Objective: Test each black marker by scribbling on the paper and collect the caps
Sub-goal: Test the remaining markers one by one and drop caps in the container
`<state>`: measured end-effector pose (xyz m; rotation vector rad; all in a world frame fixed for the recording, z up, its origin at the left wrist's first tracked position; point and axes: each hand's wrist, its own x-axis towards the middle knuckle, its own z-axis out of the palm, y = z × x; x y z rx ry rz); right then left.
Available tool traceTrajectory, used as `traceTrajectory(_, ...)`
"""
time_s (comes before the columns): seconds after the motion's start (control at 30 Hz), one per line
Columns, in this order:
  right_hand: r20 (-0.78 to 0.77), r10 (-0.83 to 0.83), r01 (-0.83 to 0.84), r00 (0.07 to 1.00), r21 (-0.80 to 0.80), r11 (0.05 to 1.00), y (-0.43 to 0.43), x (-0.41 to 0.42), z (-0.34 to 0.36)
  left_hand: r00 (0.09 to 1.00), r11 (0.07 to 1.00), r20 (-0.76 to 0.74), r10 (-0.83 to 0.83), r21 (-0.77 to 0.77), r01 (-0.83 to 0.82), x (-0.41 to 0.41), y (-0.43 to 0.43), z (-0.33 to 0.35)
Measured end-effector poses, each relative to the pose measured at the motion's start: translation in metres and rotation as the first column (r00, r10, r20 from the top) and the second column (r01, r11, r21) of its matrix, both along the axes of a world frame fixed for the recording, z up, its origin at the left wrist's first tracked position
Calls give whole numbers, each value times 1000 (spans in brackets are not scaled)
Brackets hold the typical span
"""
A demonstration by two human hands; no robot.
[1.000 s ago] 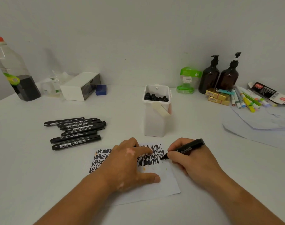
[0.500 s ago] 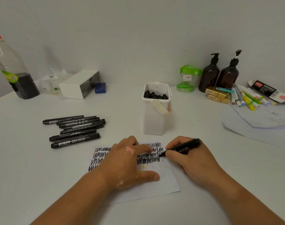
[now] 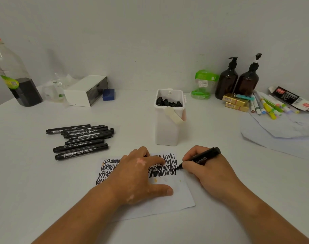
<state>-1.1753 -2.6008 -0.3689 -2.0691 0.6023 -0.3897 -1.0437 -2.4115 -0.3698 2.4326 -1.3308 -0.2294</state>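
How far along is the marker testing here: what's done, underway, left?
Done: rows of scribbles fill the top of the paper, and black round pieces, caps or marker ends, sit in the white tub. Underway: the right hand holds an uncapped marker, tip at the scribbles' right edge; the left hand presses the paper. Left: the pile of markers at left, likely untested.

No word can be read with certainty. The black plastic marker (image 3: 205, 155) in the right hand (image 3: 208, 170) carries white capital letters along its barrel, but they stand upside down and blurred. The loose black markers (image 3: 79, 140) at the left have white printed lines, too small to read. There is a white sticker on the green-lidded clear container (image 3: 203, 84), small barcode-like labels on the flat golden boxes (image 3: 235, 101), white lines and red blocks on the black paper packet (image 3: 291, 98), and a green label on the tall clear plastic bottle (image 3: 13, 76). All are illegible.
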Motion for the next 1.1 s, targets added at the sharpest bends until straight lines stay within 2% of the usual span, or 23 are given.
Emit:
traceTrajectory(0.33, -40, -3, 3, 999, -16, 1000, 1, 0, 3, 1000, 1000, -5, -5, 15, 5, -1, 0, 2)
traceTrajectory(0.43, -3, -12, 12, 1000, -6, 1000, 1, -1, 4, 1000, 1000, 0, -3, 21, 3, -1, 1, 2)
traceTrajectory(0.5, 77, -59, 54, 995, 68, 996, -2, -1, 6, 1000, 1000, 8, -7, 18, 7, -1, 1, 2)
traceTrajectory(0.6, 196, -152, 88, 969, 299, 950, -6, -2, 11, 1000, 997, -6, 8, -83, -8, -3, -1, 2)
traceTrajectory(0.67, 246, -165, 60, 955, 386, 920, -8, -3, 14, 993, 968, -113, 36, -244, -63, -3, -3, 4)
traceTrajectory(0.73, 265, -151, 41, 952, 379, 924, -9, -5, 14, 954, 908, -298, 33, -391, -154, -1, -3, 7)
traceTrajectory(0.8, 275, -145, 35, 951, 368, 929, -10, -5, 15, 912, 855, -410, 13, -469, -222, 1, -2, 9)
traceTrajectory(0.9, 318, -117, -39, 941, 443, 896, -9, -5, 18, 844, 796, -536, -16, -518, -314, 1, -3, 10)
traceTrajectory(0.97, 362, -107, -112, 926, 535, 837, -6, -5, 21, 791, 767, -611, -22, -518, -379, 3, -2, 10)
traceTrajectory(1.03, 398, -136, -140, 907, 590, 795, -4, -5, 24, 786, 774, -618, -3, -499, -389, 5, -1, 11)
traceTrajectory(1.1, 430, -149, -146, 890, 580, 801, -4, -5, 24, 799, 778, -601, -11, -507, -371, 5, -1, 12)
